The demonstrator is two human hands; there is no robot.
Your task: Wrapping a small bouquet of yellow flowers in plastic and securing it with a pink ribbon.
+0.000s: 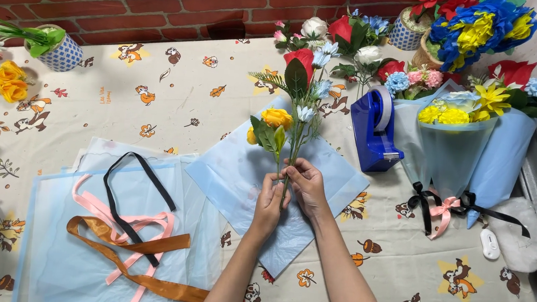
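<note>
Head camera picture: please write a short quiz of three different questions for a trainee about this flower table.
1. True or false: both hands grip the stems of the small flower bunch.
2. Which thing stands just right of the bunch? A) blue tape dispenser B) glass vase C) scissors
3. Fill in: the black ribbon, the pink ribbon and the ___ ribbon lie on the wrapping sheets at the left.

Key
1. True: the left hand and the right hand meet at the stems, over a light blue sheet.
2. A, the blue tape dispenser.
3. Brown: the brown ribbon lies with the black ribbon and the pink ribbon.
</note>
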